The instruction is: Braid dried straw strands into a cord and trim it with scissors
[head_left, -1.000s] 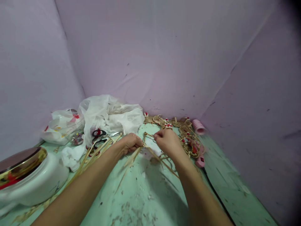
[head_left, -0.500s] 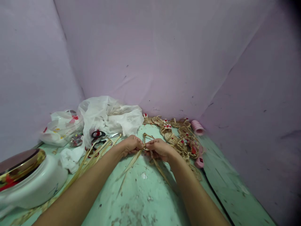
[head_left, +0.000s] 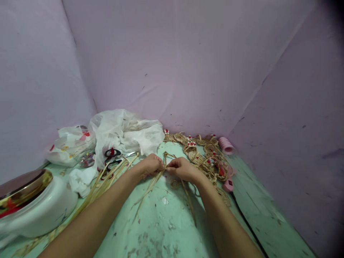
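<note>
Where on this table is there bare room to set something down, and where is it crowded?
Mostly bare green table lies between the left forearm and right forearm, nearer than the strands, and right of the black cord. Crowded: the left, with white vessel, straw, scissors and plastic bag; the back right, with braided pieces and pink spool.

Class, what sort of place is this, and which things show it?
Probably a small handcraft workspace: braided fibre pieces with red and white beads, black-handled scissors and a pink spool share the green work surface.
</note>
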`<action>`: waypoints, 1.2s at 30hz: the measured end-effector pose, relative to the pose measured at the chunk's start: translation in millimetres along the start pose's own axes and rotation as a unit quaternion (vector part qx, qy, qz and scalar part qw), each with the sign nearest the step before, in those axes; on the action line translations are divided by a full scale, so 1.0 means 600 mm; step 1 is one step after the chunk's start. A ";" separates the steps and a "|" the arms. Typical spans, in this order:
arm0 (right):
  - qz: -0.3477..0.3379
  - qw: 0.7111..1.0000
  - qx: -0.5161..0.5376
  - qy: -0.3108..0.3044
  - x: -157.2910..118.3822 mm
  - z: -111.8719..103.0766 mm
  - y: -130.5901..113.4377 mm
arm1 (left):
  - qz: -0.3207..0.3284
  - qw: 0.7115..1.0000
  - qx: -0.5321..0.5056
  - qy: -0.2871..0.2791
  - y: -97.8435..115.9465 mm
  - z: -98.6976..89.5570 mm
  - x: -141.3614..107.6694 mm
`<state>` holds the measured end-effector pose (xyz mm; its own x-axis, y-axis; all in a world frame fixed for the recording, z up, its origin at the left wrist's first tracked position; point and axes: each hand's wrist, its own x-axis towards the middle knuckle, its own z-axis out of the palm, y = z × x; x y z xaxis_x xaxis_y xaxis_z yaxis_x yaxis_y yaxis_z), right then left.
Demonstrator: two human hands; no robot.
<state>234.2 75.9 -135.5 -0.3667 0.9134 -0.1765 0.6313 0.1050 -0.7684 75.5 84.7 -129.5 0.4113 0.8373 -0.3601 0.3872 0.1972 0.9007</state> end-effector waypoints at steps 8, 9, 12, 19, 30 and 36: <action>-0.025 0.978 -0.198 0.069 -0.016 -0.006 -0.033 | -0.001 1.000 -0.025 -0.004 -0.005 0.001 0.004; -0.020 0.978 -0.194 0.070 -0.016 -0.005 -0.035 | -0.001 1.000 -0.029 -0.003 -0.006 0.001 0.005; 0.027 0.993 -0.107 0.038 -0.012 0.000 -0.034 | -0.001 0.999 -0.042 0.006 -0.008 0.000 0.006; 0.125 0.990 0.030 0.050 -0.003 0.020 -0.029 | 0.009 1.000 -0.026 -0.011 -0.006 0.001 0.005; 0.107 0.963 0.232 0.084 0.005 0.035 -0.019 | 0.010 0.995 0.099 0.015 0.011 -0.009 -0.006; 0.137 0.942 0.295 0.087 0.004 0.041 -0.028 | 0.002 0.962 0.258 0.088 0.027 -0.012 -0.016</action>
<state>205.9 67.0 -138.1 -0.0951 0.9305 -0.3537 0.1774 -0.3338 -0.9258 71.8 83.7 -109.9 0.2855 0.9199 -0.2687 0.7629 -0.0485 0.6447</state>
